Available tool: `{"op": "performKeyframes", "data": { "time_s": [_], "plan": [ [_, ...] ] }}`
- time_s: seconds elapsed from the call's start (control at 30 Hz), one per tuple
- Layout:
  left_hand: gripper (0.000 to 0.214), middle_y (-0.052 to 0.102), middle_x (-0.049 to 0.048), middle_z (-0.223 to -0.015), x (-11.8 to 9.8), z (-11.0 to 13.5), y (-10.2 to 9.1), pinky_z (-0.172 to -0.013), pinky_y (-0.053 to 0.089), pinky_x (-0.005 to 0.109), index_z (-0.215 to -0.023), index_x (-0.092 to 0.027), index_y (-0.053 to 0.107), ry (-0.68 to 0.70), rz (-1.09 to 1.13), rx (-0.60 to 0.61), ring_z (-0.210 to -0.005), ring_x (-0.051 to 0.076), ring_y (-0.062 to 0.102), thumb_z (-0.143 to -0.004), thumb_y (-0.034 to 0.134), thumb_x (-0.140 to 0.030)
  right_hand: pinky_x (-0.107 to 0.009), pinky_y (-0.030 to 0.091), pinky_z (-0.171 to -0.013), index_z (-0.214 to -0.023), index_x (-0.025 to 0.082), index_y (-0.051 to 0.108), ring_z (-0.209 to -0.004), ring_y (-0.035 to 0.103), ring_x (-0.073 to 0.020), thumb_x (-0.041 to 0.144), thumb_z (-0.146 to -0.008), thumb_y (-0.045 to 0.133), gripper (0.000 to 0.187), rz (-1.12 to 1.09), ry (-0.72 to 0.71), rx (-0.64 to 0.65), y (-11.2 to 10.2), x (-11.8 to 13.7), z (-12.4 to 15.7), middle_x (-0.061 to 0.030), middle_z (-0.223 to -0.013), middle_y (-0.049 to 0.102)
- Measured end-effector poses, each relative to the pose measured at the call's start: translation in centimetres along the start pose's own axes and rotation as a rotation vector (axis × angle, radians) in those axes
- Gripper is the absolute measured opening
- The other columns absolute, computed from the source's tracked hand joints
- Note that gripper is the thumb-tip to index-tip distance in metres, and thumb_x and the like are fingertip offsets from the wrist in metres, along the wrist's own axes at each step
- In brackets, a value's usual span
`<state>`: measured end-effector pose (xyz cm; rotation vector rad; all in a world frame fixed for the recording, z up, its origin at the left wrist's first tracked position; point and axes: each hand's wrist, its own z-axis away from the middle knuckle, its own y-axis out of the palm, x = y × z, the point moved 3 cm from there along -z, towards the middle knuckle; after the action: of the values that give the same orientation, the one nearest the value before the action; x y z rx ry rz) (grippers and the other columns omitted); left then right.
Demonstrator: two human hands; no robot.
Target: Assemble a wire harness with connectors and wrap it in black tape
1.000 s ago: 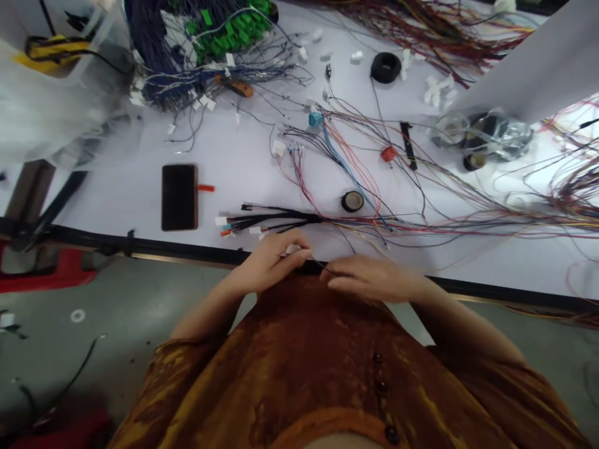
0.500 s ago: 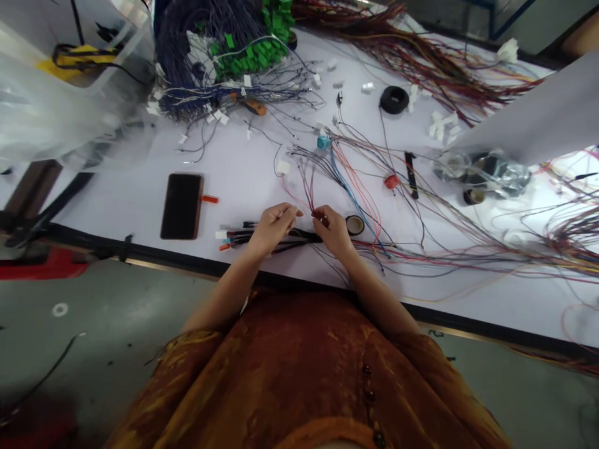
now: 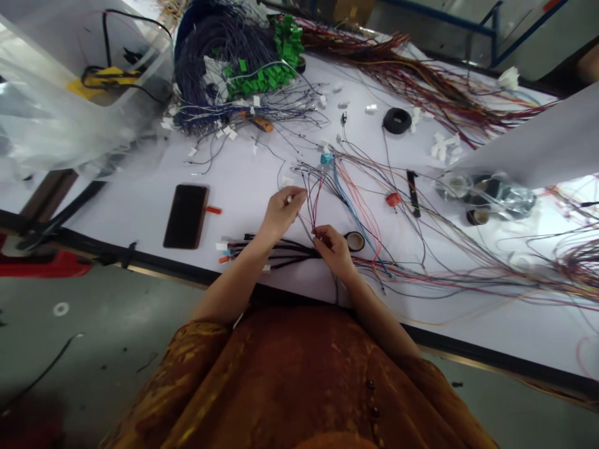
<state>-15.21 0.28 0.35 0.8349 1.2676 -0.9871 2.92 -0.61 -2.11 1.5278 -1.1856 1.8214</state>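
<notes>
**White desk [image 3: 243, 165], thin wires [image 3: 312, 209] pinched near its front edge**

The thin wires, red and dark, run between both hands, just inside the desk's front edge. The right hand [image 3: 333, 251] has its fingers [image 3: 322, 236] pressed together on them. The left hand [image 3: 282, 212] pinches a small pale piece [image 3: 289, 199], too small to identify. A black wire bundle [image 3: 276, 252] lies just below, a tape roll [image 3: 355, 241] beside the right hand, and a phone [image 3: 186, 216] farther left.

Bench tally, seen from beside the table: 2 hands, 1 left hand [image 3: 282, 212], 1 right hand [image 3: 333, 252]; 1 black wire harness [image 3: 276, 252]; 1 smartphone [image 3: 186, 216]; 2 tape rolls, 1 wide black roll [image 3: 397, 120], 1 narrow roll [image 3: 355, 241]; 1 blue connector [image 3: 326, 159]; 1 red connector [image 3: 394, 199]; 1 clear plastic bin [image 3: 140, 62]
</notes>
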Motion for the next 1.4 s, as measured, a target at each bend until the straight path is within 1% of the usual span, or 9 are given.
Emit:
{"op": "performKeyframes", "data": {
  "time_s": [0.13,0.33,0.4,0.5,0.6,0.7,1.0,1.2,1.4],
  "plan": [
    [0.013,0.041,-0.0073,-0.056,-0.7,-0.9,-0.2,-0.038,0.018,0.018,-0.091,-0.016,0.066,-0.102,0.16,0.012,-0.04,0.003,0.03,-0.086,0.067,-0.028,-0.025,0.034,-0.06,-0.095,0.019,0.059,-0.061,0.041,-0.0094,0.029,-0.087,0.055,0.013,-0.019,0.016,0.012,0.0,0.1,0.0,0.0026,-0.077,0.053],
    [0.013,0.041,-0.0073,-0.056,-1.0,-2.3,-0.2,-0.039,0.016,0.018,-0.077,-0.017,0.06,-0.154,0.176,0.011,-0.041,0.003,0.027,-0.085,0.068,-0.024,-0.026,0.034,-0.06,-0.094,0.019,0.059,-0.061,0.041,-0.0097,0.029,-0.087,0.056,0.012,-0.02,0.025,0.017,0.0,0.3,0.0,0.0023,-0.078,0.054],
    [0.01,0.041,-0.0071,-0.057,-1.4,-2.1,-0.5,-0.04,0.018,0.02,-0.08,-0.018,0.059,-0.102,0.138,-0.045,-0.042,0.004,0.029,-0.085,0.067,-0.023,-0.026,0.035,-0.061,-0.095,0.019,0.06,-0.062,0.042,-0.0097,0.028,-0.087,0.056,0.012,-0.029,0.008,0.012,0.1,0.1,0.0,0.0019,-0.079,0.055],
    [0.005,0.044,-0.0053,-0.062,-3.3,-0.7,-1.1,-0.047,0.028,0.022,-0.09,-0.02,0.064,0.153,-0.013,-0.175,-0.05,0.007,0.036,-0.089,0.066,-0.025,-0.025,0.035,-0.062,-0.096,0.018,0.06,-0.063,0.042,-0.0096,0.028,-0.088,0.057,0.013,-0.037,0.002,0.016,0.1,-0.2,0.0,0.0017,-0.08,0.056],
    [0.012,0.052,-0.0021,-0.067,-5.3,1.1,-0.7,-0.058,0.036,0.024,-0.084,-0.019,0.068,0.324,-0.241,-0.075,-0.059,0.01,0.042,-0.091,0.065,-0.028,-0.025,0.035,-0.061,-0.099,0.018,0.062,-0.061,0.041,-0.0091,0.029,-0.088,0.057,0.015,-0.028,0.008,0.022,0.2,-0.7,0.0,0.0021,-0.08,0.056],
    [0.011,0.059,-0.0012,-0.069,-5.5,1.6,0.0,-0.061,0.037,0.026,-0.087,-0.019,0.073,0.288,-0.415,0.057,-0.06,0.012,0.045,-0.087,0.066,-0.027,-0.025,0.035,-0.06,-0.1,0.018,0.062,-0.061,0.042,-0.0088,0.03,-0.089,0.057,0.017,-0.015,0.001,0.025,0.4,-1.0,0.0,0.0015,-0.082,0.058],
    [0.017,0.057,-0.0017,-0.06,-4.5,0.0,1.1,-0.063,0.033,0.029,-0.069,-0.018,0.065,0.272,-0.565,0.037,-0.056,0.013,0.043,-0.085,0.064,-0.025,-0.025,0.038,-0.063,-0.101,0.017,0.065,-0.064,0.045,-0.0094,0.03,-0.089,0.056,0.02,-0.031,-0.019,0.027,0.4,-0.8,-0.1,-0.0005,-0.085,0.061],
    [0.02,0.046,-0.0033,-0.057,-4.8,1.2,0.3,-0.054,0.027,0.028,-0.068,-0.019,0.054,0.277,-0.442,-0.006,-0.051,0.01,0.034,-0.087,0.063,-0.02,-0.025,0.037,-0.062,-0.11,0.016,0.068,-0.064,0.045,-0.0094,0.033,-0.088,0.057,0.03,-0.065,0.061,0.041,0.3,-0.9,-0.3,-0.0001,-0.082,0.06],
    [0.033,0.033,-0.0068,-0.054,-1.4,2.9,-1.2,-0.041,0.016,0.02,-0.07,-0.021,0.048,-0.043,0.2,0.057,-0.044,0.006,0.026,-0.085,0.071,-0.039,-0.023,0.031,-0.052,-0.092,0.017,0.067,-0.056,0.039,-0.0077,0.05,-0.089,0.056,0.035,-0.282,0.198,0.035,0.1,-1.0,-0.5,0.0028,-0.069,0.05]
  ]
}}
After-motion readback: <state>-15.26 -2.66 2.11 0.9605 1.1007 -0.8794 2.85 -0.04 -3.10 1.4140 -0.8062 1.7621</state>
